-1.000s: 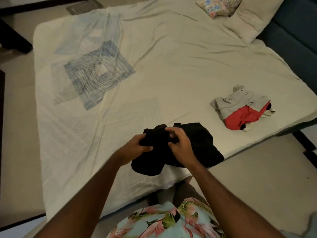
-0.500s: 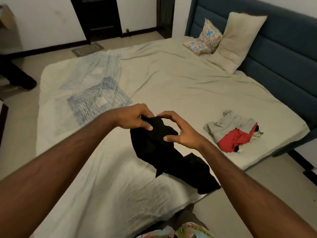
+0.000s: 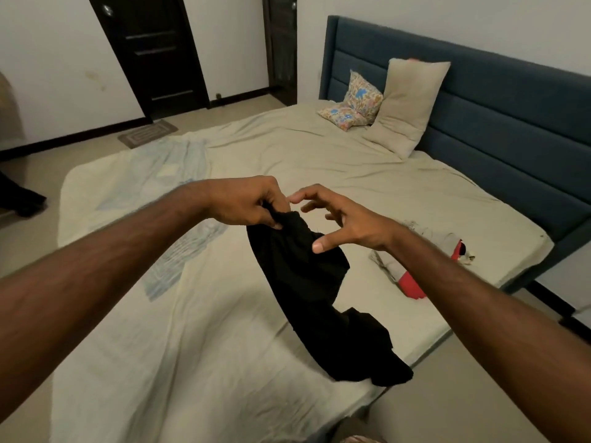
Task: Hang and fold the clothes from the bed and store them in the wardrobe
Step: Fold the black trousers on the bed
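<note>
Bare sheet spreads across the bed [image 3: 287, 161] beyond the hands, giving open passage. To the right, a grey and red clothes pile [image 3: 425, 247] lies; pillows [image 3: 406, 103] block the headboard end.

No readable text, labels, brands or numbers anywhere in view. Patterns only, no lettering.
</note>
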Demonstrator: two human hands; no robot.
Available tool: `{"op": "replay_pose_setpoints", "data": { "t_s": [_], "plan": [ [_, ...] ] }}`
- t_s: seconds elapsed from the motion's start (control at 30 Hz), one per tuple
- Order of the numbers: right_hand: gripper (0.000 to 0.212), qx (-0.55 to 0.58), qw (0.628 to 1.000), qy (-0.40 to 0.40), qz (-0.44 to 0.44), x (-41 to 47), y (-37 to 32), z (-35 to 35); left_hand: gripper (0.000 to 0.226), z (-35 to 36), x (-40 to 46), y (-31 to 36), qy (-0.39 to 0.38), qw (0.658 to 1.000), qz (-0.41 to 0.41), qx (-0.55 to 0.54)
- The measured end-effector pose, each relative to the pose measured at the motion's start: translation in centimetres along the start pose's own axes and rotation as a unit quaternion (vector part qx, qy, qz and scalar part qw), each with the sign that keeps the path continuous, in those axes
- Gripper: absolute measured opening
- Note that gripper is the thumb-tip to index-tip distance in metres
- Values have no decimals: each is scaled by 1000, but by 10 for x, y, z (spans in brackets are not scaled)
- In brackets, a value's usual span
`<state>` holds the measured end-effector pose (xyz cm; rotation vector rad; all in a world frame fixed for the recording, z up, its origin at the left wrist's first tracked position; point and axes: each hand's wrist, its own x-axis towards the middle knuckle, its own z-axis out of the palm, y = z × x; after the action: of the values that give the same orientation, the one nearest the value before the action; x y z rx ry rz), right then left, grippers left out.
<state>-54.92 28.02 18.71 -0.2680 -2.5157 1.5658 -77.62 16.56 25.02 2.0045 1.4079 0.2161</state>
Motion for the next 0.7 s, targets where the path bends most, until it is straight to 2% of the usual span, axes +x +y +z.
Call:
{"op": "replay_pose_setpoints", "data": {
  "t_s": [0.17,0.23,0.3,0.4,0.43,0.5,0.63,0.7],
  "plan": [
    [33,-25,999,-24,13,7,6,-1,26,-15,-4,0,-11,999,-27,28],
    [26,-67,996,-46,40,5,13,-3,24,-22,-10,-2,9,999,-29,25],
    [31,-168,976,-77,118,2,25,-3,25,-31,-18,1,29,999,-28,11],
    [54,-385,898,-94,188,-5,51,-6,29,-49,-30,0,55,998,-36,15],
    [55,-405,890,-88,189,-11,58,-9,29,-55,-35,-2,64,997,-41,29],
    [54,-395,900,-41,181,-25,68,-26,26,-64,-44,-16,81,992,-59,74],
    [77,-386,903,34,186,-47,57,-70,27,-68,-58,-61,103,973,-134,157],
    [75,-377,907,57,179,-51,41,-89,31,-62,-53,-79,108,967,-159,170]
  ]
}}
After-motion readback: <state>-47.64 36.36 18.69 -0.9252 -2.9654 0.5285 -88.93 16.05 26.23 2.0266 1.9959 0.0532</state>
